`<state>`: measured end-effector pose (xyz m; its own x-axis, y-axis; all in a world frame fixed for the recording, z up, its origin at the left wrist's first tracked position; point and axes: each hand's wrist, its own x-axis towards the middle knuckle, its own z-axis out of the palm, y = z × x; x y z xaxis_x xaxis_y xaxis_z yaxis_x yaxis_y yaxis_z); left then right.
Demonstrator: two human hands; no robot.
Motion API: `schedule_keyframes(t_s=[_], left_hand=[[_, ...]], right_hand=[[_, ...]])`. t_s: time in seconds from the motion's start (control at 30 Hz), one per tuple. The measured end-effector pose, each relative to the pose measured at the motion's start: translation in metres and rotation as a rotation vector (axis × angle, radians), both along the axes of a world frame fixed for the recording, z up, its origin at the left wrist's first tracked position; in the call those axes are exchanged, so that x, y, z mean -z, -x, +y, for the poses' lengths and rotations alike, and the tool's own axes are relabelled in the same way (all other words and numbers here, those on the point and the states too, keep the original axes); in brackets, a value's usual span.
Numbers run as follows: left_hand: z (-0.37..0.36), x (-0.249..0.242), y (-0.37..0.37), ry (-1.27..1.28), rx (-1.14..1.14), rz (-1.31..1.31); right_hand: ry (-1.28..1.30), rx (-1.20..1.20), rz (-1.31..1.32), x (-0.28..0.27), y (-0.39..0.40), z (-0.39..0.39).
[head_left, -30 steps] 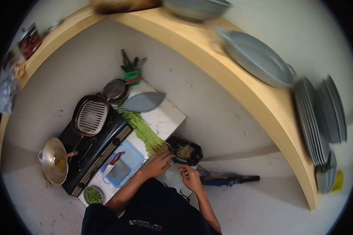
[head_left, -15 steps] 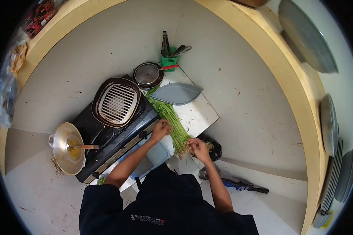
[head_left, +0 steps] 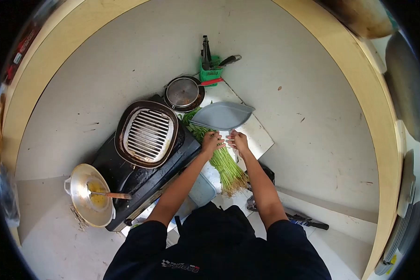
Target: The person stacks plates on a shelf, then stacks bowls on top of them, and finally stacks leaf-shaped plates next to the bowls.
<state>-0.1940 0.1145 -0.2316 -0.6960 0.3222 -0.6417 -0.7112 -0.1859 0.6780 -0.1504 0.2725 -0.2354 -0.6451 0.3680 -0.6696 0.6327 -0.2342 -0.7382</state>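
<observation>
A bundle of long green stems [head_left: 226, 170] lies across the white counter, its leafy end by the stove and its brown roots toward my body. My left hand [head_left: 213, 142] rests over the upper part of the bundle, fingers bent and slightly spread. Close beside it, my right hand [head_left: 238, 141] is at the right edge of the stems, just below the grey leaf-shaped tray [head_left: 224, 115]; its fingers are curled, and what they may pinch is too small to make out.
A black stove [head_left: 165, 179] with a grill pan [head_left: 147, 134] stands left. Beyond it are a wok [head_left: 89, 212] with a spatula, a strainer [head_left: 182, 92] and a green utensil basket [head_left: 211, 75]. A blue container [head_left: 203, 190] sits near my body.
Both hands have moved up along the bundle toward the grey tray and closer together. The view has shifted slightly. More of the lower stems and roots shows.
</observation>
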Motion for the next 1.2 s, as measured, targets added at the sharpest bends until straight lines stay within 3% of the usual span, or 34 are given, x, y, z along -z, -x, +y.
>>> schedule_keyframes(t_s=[0.07, 0.33, 0.67, 0.87, 1.2], left_hand=[[0.004, 0.020, 0.009, -0.059, -0.056, -0.012], [0.007, 0.016, 0.029, -0.124, -0.078, -0.172], [0.016, 0.024, 0.047, 0.055, -0.178, -0.088], [0.020, 0.020, 0.048, 0.105, -0.109, 0.026], [0.022, 0.010, 0.037, 0.009, -0.134, 0.072]], right_hand=[[-0.042, 0.050, -0.027, 0.003, 0.014, -0.005], [-0.299, 0.104, -0.084, 0.008, 0.041, -0.013], [-0.151, 0.131, -0.121, 0.055, 0.048, 0.007], [0.053, 0.076, -0.012, 0.039, 0.034, 0.017], [0.048, 0.185, 0.127, 0.024, 0.017, 0.011]])
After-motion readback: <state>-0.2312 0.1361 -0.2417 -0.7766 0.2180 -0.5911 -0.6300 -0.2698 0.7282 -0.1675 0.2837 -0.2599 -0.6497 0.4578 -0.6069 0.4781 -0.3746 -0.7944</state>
